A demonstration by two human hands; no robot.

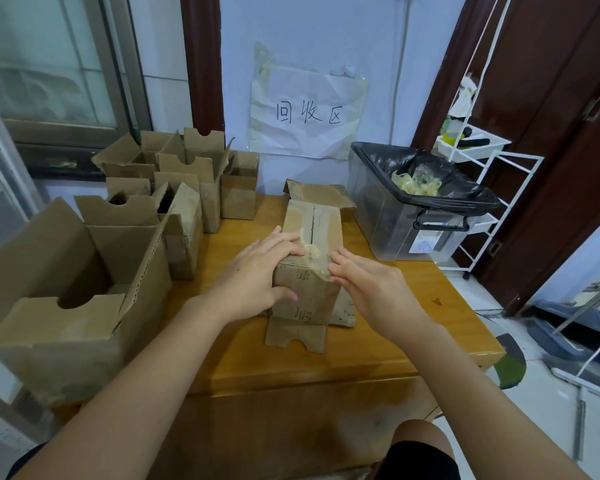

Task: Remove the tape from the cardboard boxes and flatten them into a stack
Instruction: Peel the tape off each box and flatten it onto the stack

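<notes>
Bracing box [309, 268] mid-desk, left hand [257, 275] clamped on its side; right hand [371, 289] fingertips pinching tape [314, 252] at top edge. Cardboard light, stiff; tape likely clingy.

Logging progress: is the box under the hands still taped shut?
Shut: clear tape still spans the box top seam, flaps closed.

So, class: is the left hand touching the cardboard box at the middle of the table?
Touching. The head view shows the left hand pressed against the cardboard box, fingers on its top and thumb on its near face.
</notes>
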